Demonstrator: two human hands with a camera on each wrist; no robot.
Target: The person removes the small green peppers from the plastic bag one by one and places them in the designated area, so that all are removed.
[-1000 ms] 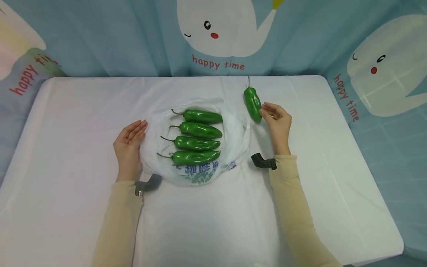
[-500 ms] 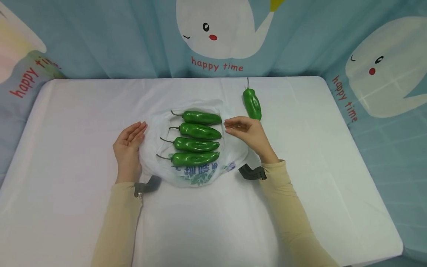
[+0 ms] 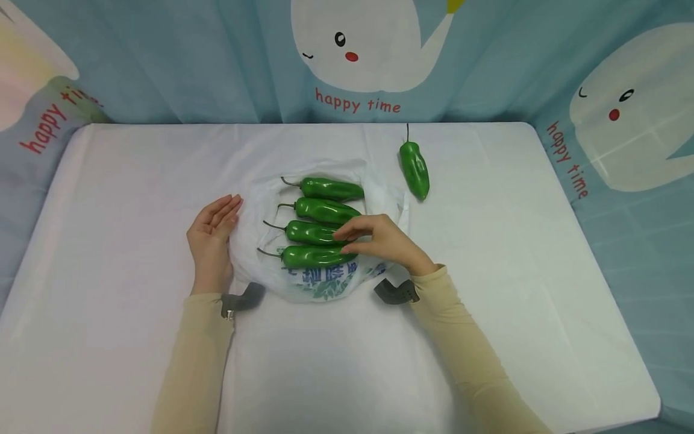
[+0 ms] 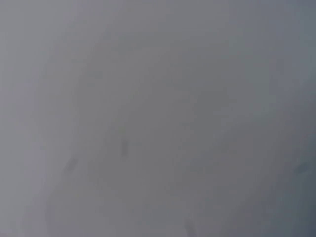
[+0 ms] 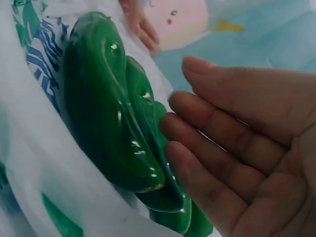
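Several glossy green chili peppers [image 3: 311, 257] lie side by side, stems to the left, in the opening of a white plastic bag [image 3: 249, 241] with blue and green print. My right hand [image 3: 385, 241] is over the tips of the lower peppers, fingers relaxed. In the right wrist view, thumb and fingers [image 5: 212, 116] stand apart beside the peppers [image 5: 108, 108], with nothing between them. Against the bag's left side rests my left hand [image 3: 212, 238], fingers slightly bent. One more green chili pepper [image 3: 414, 170] lies on the tablecloth at the back right.
A white cloth [image 3: 515, 271] covers the table. Behind it hangs a blue curtain [image 3: 217, 60] with white whale prints. Black wrist cameras, such as the right camera [image 3: 397, 292], stick out from both sleeves. The left wrist view is a grey blur.
My right hand has left the pepper at the back right and come left and toward me, over the peppers in the bag. My left hand has stayed put.
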